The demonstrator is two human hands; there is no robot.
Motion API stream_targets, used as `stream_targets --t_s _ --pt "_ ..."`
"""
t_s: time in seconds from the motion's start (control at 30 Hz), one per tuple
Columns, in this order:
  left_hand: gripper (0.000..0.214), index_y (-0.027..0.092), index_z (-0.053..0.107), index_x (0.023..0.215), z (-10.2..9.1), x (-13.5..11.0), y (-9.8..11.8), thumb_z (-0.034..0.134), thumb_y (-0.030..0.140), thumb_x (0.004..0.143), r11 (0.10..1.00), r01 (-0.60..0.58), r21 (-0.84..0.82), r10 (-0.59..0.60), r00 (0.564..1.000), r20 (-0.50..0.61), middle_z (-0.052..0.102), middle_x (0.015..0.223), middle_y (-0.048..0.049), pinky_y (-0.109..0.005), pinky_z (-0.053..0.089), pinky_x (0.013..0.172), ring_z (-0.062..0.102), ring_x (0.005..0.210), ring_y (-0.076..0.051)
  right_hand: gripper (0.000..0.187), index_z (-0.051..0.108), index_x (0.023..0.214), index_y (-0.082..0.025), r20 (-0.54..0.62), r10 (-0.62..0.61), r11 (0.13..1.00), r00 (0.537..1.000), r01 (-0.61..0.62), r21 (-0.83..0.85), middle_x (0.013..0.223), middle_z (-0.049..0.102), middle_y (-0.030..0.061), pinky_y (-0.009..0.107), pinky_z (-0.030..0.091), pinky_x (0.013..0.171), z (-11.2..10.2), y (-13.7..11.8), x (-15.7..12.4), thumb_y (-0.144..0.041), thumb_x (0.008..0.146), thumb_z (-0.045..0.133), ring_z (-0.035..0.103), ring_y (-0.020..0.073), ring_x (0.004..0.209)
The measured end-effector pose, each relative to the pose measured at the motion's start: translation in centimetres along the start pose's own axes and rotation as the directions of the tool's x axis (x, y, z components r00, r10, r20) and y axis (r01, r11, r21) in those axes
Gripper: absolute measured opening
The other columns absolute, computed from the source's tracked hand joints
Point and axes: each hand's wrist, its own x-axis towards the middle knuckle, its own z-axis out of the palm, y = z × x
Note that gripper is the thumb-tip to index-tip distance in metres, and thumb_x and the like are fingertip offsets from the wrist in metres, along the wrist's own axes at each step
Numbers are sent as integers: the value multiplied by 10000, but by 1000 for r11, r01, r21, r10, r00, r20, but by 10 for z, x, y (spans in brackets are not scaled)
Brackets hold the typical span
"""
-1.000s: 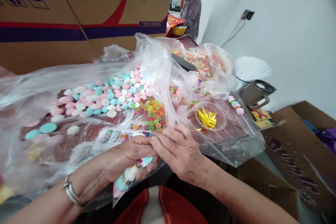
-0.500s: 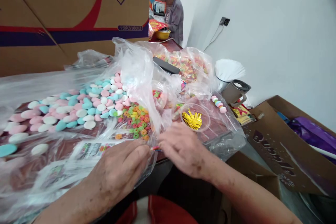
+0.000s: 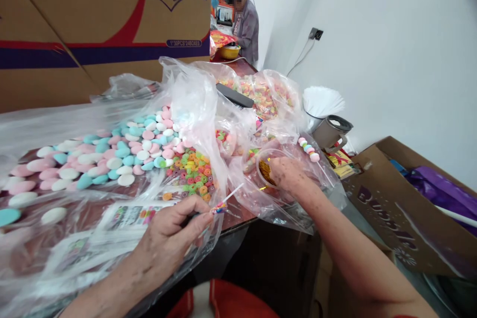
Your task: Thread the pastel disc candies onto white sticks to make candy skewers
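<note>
My left hand (image 3: 179,228) is closed, pinching a small lollipop (image 3: 219,207) in a colourful wrapper between thumb and fingers. Its white stick points up and to the right. Over a clear plastic bowl (image 3: 259,179) at the right, my right hand (image 3: 288,174) reaches down into gold twist ties (image 3: 266,171). Its fingertips are hidden, so I cannot see whether they grip any ties. Left of the bowl, ring-shaped gummy candies (image 3: 194,169) lie in a loose heap. Beside them spread pink, white and blue oval candies (image 3: 108,159).
A large cardboard box (image 3: 104,20) stands behind the candies. Clear bags of candy rings (image 3: 261,97) lie at the back. A candy skewer (image 3: 309,149), a mug (image 3: 331,134) and an open carton (image 3: 395,208) are at the right. Another person (image 3: 244,25) works farther back.
My hands were together at the table edge with the lollipop between them. The right hand has moved away to the bowl of gold ties. The left still holds the lollipop, its stick now showing.
</note>
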Motion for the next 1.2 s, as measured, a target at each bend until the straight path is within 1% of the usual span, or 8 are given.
stream_targets --t_s 0.1,0.2,0.3,0.53,0.8,0.93,1.03,1.2 --pt "281 202 688 706 -2 0 0 791 452 783 993 78 -88 -77 997 4 587 494 29 -170 197 305 318 311 -46 344 491 523 -218 14 91 966 996 -85 -246 551 587 43 344 454 720 -6 -10 -1 -225 785 715 704 271 829" --pt "306 197 652 697 -2 -2 4 791 457 778 984 137 -117 -140 990 -15 579 471 34 -151 200 322 326 313 -40 104 666 749 -174 121 115 827 986 -27 -561 812 730 135 350 479 766 -19 -28 -3 -179 845 626 698 281 891" --pt "301 182 657 709 -1 -2 9 773 447 791 977 159 -144 -164 986 -26 606 488 12 -132 200 350 360 344 -40 243 721 993 -175 205 57 641 977 122 -758 1034 735 141 334 473 830 -31 -43 -6 -151 931 488 664 262 995" --pt "315 183 669 694 4 3 15 750 468 800 971 155 -185 -150 988 37 619 508 -5 -159 244 342 409 347 -63 341 664 1221 -194 228 101 642 968 111 -758 1089 739 110 293 440 734 -33 -46 -10 -147 1004 404 679 222 909" --pt "270 193 682 723 0 4 8 748 436 821 957 145 -252 -122 987 107 595 458 33 -157 305 336 337 298 -33 359 695 1159 -151 255 60 663 965 153 -733 1092 734 139 319 455 814 -40 -36 -12 -77 941 419 658 251 1001" --pt "249 176 669 702 4 4 12 790 376 789 930 143 -339 -119 989 92 693 611 -21 -153 343 360 546 420 -90 307 727 1025 -166 104 -106 783 989 148 -604 1025 707 136 374 448 897 -36 -37 -14 -151 955 429 611 273 1037" --pt "222 176 642 711 13 7 17 793 326 776 885 144 -443 -112 989 98 729 691 -40 -162 339 350 575 440 -109 251 695 907 -183 -22 -183 959 983 174 -224 893 686 74 340 463 847 -16 -53 -26 -217 960 453 615 219 898" --pt "188 169 605 706 26 15 19 739 251 809 814 118 -568 -66 992 111 738 696 -39 -189 406 421 590 437 -104 163 642 790 -196 89 -222 947 971 193 257 767 617 -5 263 446 714 31 -88 -54 -180 889 514 577 144 740"
